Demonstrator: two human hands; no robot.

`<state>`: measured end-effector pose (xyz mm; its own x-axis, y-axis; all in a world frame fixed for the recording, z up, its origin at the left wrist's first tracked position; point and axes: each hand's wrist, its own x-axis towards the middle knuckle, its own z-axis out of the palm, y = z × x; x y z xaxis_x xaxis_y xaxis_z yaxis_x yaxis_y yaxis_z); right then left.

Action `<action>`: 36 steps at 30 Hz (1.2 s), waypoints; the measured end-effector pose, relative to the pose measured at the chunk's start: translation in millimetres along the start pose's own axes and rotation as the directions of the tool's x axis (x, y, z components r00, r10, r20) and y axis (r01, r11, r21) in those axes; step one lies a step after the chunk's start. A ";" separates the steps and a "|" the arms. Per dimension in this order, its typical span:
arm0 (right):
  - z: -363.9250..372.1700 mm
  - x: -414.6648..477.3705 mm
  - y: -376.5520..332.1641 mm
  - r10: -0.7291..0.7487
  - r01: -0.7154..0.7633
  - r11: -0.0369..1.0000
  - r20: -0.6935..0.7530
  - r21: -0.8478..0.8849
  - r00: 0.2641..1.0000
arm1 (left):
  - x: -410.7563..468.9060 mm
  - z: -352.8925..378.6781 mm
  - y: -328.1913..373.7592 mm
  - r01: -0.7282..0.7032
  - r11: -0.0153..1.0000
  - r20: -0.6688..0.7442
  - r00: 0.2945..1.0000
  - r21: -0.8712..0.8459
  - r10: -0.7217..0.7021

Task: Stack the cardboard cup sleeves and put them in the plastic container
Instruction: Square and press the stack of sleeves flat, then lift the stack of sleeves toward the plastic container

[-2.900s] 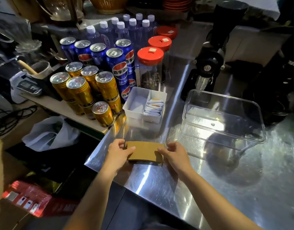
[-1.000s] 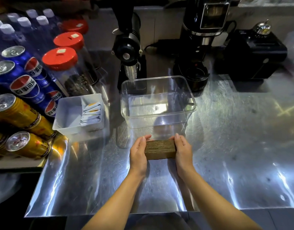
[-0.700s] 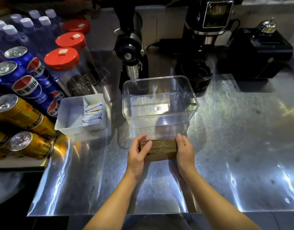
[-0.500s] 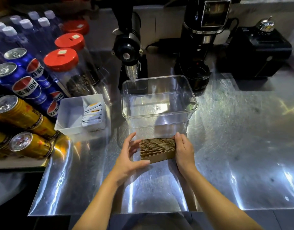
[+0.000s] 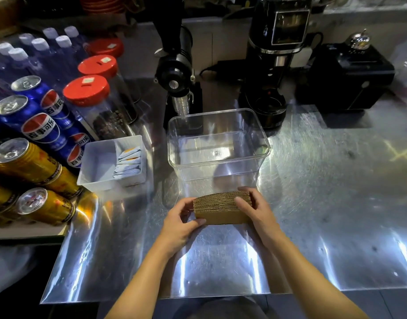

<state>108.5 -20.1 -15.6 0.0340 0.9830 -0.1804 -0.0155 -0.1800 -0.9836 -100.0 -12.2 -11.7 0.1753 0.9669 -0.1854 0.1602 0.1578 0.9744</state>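
Sleeves [image 5: 221, 207] are being squeezed endwise by left hand [image 5: 177, 223] and right hand [image 5: 255, 211], each grip closed to keep the stack square before the plastic container [image 5: 217, 165].

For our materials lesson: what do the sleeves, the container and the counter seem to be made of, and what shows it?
Sleeves: brown corrugated cardboard, matte; fluted edges show along the stack's top.
Container: clear, glossy, probably hard plastic; the counter shows through its walls.
Counter: seemingly stainless steel, brushed; fine scratches and streaky reflections.
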 end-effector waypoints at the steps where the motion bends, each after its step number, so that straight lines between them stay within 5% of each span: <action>1: -5.5 -2.8 0.6 0.009 -0.009 1.000 0.054 0.004 0.998 | 0.2 -0.2 -1.5 -0.003 1.000 -0.004 1.000 0.011 0.003; 8: -29.5 -4.2 9.9 -0.004 0.024 0.988 0.128 -0.153 0.992 | 2.0 -1.1 -7.0 0.019 1.000 -0.017 1.000 -0.009 -0.020; 15: -21.5 -3.3 15.8 -0.054 0.055 0.989 0.011 -0.134 0.998 | 3.3 -2.0 -4.8 -0.018 0.983 0.038 0.999 0.185 0.011; 21: -19.8 -5.1 -0.8 -0.078 0.067 0.985 -0.064 -0.161 0.995 | 9.1 -1.6 9.4 -0.031 0.983 0.021 0.999 0.180 0.027; 30: -29.6 28.2 -81.6 -0.114 0.122 0.987 -0.080 0.106 0.990 | 46.5 -12.2 77.9 -0.229 0.973 -0.022 0.973 0.037 0.230; 36: -24.6 83.0 -126.8 -0.054 0.073 0.982 -0.115 0.172 0.992 | 95.5 -16.2 119.6 -0.192 0.975 -0.049 0.981 -0.111 0.187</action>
<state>137.9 83.4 93.9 0.1492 0.9806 -0.1269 -0.1848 -0.0984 -0.9778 -79.8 102.2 89.3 0.1544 0.9880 0.0070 0.0145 -0.0094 0.9999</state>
